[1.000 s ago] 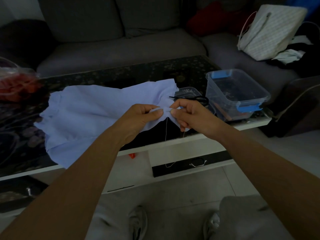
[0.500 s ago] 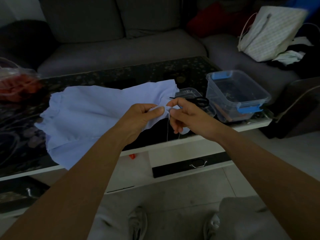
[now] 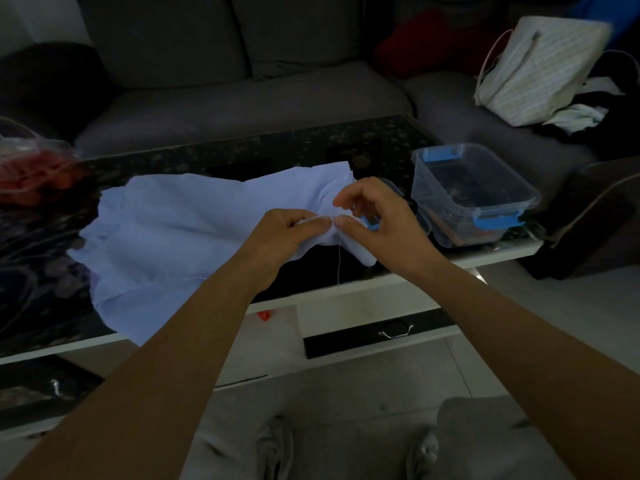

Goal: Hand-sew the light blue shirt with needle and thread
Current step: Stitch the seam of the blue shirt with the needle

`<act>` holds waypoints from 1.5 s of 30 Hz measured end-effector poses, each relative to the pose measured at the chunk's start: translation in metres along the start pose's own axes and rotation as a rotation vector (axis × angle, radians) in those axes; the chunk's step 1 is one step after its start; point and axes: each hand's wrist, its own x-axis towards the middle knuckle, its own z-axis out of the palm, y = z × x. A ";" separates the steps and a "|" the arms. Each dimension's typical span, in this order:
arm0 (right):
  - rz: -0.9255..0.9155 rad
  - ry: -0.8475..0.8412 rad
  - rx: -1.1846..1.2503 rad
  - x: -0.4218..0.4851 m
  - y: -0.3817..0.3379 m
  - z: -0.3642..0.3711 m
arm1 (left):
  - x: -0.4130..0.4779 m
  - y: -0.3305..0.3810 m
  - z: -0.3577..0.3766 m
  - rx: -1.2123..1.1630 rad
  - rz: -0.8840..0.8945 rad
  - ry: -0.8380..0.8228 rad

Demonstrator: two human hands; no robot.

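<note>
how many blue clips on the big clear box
2: one blue clip at the far end of the clear plastic box, one at its near end. None shows on the long sides.

One left hand (image 3: 284,237) and one right hand (image 3: 381,223), two hands in all, are holding one light blue shirt (image 3: 173,230), with one thread (image 3: 339,263) hanging from it. One clear box (image 3: 530,199) with two blue clips (image 3: 497,221) is sitting on one counter (image 3: 242,154), and two shoes (image 3: 275,445) are showing below.

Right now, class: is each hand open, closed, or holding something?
Left hand: pinches a fold of the shirt.
Right hand: fingers curled, thumb pinching the same fold; whether it holds a needle cannot be told.
</note>
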 end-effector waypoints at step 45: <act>0.075 0.150 -0.163 -0.001 -0.022 0.020 | 0.006 -0.002 -0.003 -0.594 -0.176 -0.011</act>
